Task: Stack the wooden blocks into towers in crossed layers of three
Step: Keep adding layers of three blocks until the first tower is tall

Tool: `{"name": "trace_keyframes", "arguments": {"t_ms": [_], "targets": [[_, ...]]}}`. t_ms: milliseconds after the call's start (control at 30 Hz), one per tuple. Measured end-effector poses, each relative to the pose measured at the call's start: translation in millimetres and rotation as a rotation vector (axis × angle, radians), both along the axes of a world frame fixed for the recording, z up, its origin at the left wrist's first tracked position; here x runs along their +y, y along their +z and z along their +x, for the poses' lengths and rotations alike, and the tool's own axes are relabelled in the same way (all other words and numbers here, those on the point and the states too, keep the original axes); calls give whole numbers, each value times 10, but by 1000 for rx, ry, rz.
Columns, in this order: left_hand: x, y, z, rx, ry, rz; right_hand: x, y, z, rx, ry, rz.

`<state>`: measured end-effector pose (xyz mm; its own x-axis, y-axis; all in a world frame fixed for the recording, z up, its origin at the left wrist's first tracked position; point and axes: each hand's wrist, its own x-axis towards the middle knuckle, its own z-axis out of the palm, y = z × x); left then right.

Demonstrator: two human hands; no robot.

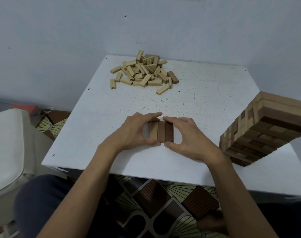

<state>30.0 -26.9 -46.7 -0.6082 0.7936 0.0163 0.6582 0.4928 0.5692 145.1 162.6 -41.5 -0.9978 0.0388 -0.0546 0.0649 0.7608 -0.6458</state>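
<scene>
Near the front of the white table (pixel 215 97), a row of three blocks (pixel 161 132) is being squared up between two hands. The left hand (pixel 135 133) and the right hand (pixel 191 140) are being curled round it from either side. Thumbs are being pressed to its near end and fingertips are meeting over its far end, so the row is being pinched lengthwise. It is made up of one pale block beside two dark ones, lying flat on the tabletop. This is being read as the bottom layer of a new tower, with no crossed layer on it yet.

To the right, a tall tower (pixel 266 129) of pale and dark blocks is standing in crossed layers, apparently complete.

Farther back, near the wall, a loose pile of blocks (pixel 143 73) is lying unsorted. It is mostly pale, with a dark block (pixel 173 77) at its right edge.

One tower is thus being counted as done and a second as barely begun, with most of the stacking left to come.
</scene>
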Motion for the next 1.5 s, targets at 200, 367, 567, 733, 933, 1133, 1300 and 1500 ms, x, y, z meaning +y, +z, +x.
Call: {"name": "trace_keyframes", "arguments": {"t_ms": [200, 367, 567, 733, 933, 1133, 1300, 1500], "targets": [[2, -22, -4, -18, -2, 2, -18, -14, -30, -2, -4, -24], [-2, -24, 2, -29, 1, 17, -20, -25, -32, 3, -16, -30], [-50, 28, 40, -18, 7, -6, -68, 42, 1, -9, 7, -9], [-152, 188, 97, -22, 8, -10, -128, 195, 50, 15, 40, 18], [-231, 576, 222, 22, -7, 3, -182, 551, 167, 55, 83, 78], [-240, 1108, 380, 39, -53, 54, -190, 1096, 426, 136, 88, 145], [-59, 1473, 566, 64, -103, 142, -40, 1489, 680, 198, 43, 216], [354, 1735, 764, 83, -179, 190, 309, 1791, 956, 203, -24, 253]]}}
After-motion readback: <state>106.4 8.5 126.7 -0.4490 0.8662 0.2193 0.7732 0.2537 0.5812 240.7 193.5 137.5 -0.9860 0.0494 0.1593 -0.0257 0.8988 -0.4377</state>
